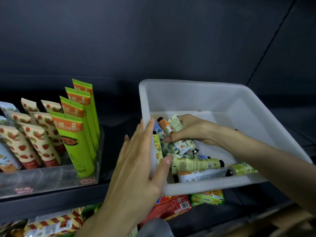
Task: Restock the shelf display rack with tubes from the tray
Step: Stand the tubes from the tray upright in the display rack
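Note:
A white plastic tray [205, 93] sits on the dark shelf and juts over its front edge. Several small patterned tubes [196, 164] lie loose in it. My right hand [189, 130] reaches into the tray and grips a small bunch of tubes [172, 124], their ends sticking up past my fingers. My left hand [136, 161] lies flat with straight fingers against the tray's left wall, thumb over the rim. To the left stands the clear acrylic display rack [51, 175] with rows of upright tubes: green ones [75, 142] on its right side, strawberry-print ones [34, 139] beside them.
The rack's front slots in front of the strawberry tubes hold nothing. Below the shelf lie snack packets: a red one [172, 205], a green one [208, 197] and striped ones [54, 223]. A dark panel forms the back wall.

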Tool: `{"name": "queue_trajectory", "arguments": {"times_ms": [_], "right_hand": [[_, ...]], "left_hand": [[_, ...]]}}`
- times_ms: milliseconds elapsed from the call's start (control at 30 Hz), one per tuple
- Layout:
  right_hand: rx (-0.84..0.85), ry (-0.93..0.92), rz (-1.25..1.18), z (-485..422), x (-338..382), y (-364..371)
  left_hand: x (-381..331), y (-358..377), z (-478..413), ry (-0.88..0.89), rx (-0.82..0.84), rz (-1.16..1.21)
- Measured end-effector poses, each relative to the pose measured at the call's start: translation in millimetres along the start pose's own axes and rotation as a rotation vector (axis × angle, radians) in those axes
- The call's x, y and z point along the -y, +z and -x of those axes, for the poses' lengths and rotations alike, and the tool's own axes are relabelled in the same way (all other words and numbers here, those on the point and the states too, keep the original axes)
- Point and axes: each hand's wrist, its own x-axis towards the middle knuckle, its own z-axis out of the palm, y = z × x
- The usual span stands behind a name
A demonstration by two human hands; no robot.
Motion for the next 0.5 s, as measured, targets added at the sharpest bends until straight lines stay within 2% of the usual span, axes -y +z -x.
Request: {"name": "queue_trajectory", "arguments": {"times_ms": [233,500], "right_hand": [[0.077,0.171,-0.196,1,-4,2],[0.163,0.242,-0.242,-8,-10,-17]], "left_hand": [[-2,1,1,-0.037,0.006,0.066],[-3,2,1,-0.074,-0.011,0.288]]}}
